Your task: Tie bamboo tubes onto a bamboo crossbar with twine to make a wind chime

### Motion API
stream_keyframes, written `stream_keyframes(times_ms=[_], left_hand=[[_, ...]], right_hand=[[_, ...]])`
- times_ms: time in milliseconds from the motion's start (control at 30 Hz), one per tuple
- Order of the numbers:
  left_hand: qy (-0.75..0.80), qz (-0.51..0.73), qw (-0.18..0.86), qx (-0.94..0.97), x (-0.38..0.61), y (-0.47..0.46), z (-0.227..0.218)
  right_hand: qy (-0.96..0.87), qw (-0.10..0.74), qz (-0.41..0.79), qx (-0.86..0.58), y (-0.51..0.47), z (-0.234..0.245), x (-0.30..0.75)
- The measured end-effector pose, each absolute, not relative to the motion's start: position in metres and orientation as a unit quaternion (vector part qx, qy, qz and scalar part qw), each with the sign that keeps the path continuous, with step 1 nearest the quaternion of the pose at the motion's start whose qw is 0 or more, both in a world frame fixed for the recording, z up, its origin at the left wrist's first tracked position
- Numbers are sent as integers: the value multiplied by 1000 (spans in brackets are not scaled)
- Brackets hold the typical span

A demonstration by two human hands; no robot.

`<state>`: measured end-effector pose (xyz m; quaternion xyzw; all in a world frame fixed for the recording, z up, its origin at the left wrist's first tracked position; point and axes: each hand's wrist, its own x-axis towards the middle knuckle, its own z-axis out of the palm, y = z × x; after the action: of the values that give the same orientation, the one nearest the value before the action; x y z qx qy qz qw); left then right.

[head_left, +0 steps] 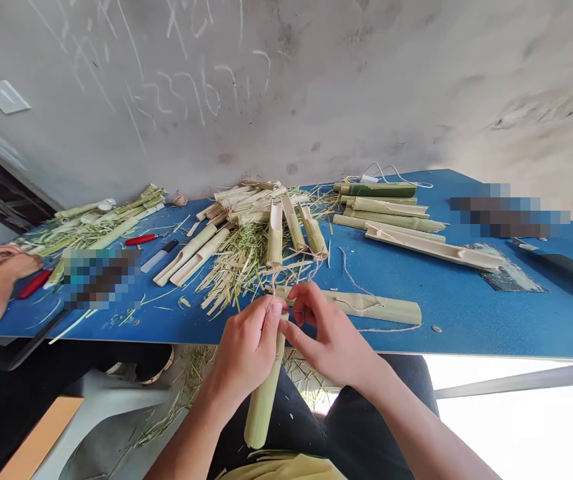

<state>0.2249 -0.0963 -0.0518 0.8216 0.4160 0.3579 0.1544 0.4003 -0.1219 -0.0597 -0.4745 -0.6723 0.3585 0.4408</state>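
Observation:
My left hand (pixel 251 343) is closed around the upper end of a split bamboo piece (pixel 263 410), which slants down over my lap. Close beside it, my right hand (pixel 323 333) has its fingers curled and its thumb and fingertips at the same bamboo end; what they pinch is too small to make out. A thin string (pixel 350 273) loops on the table just beyond my right hand. It trails over another bamboo half (pixel 396 309), which lies flat near the front edge, partly hidden behind my fingers.
Beyond my hands, bamboo shavings (pixel 233 267) and split bamboo pieces (pixel 276 233) heap up on the blue table (pixel 466 320). More bamboo lengths (pixel 386 205) lie at the back right. A knife (pixel 160 256) and a red-handled tool (pixel 141 239) are left. At far left work another person's hands (pixel 13 263).

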Motion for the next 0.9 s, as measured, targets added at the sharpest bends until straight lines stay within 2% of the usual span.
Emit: stream_keyframes(times_ms=[133, 233, 500, 667, 800, 900], left_hand=[[386, 341, 140, 846, 226, -106, -48], [377, 342, 142, 849, 224, -112, -52], [369, 445, 200, 791, 206, -116, -87], [368, 412, 223, 803, 199, -117, -86], [357, 336, 171, 854, 201, -116, -73], [352, 295, 94, 883, 208, -116, -69]], right_hand=[[-632, 454, 456, -432, -118, -56, 407], [-631, 453, 471, -417, -117, -55, 406], [-694, 413, 367, -462, -113, -70, 405], [-714, 367, 363, -474, -114, -62, 409], [-760, 333, 328, -452, -117, -47, 410], [-776, 357, 291, -431, -117, -46, 404]])
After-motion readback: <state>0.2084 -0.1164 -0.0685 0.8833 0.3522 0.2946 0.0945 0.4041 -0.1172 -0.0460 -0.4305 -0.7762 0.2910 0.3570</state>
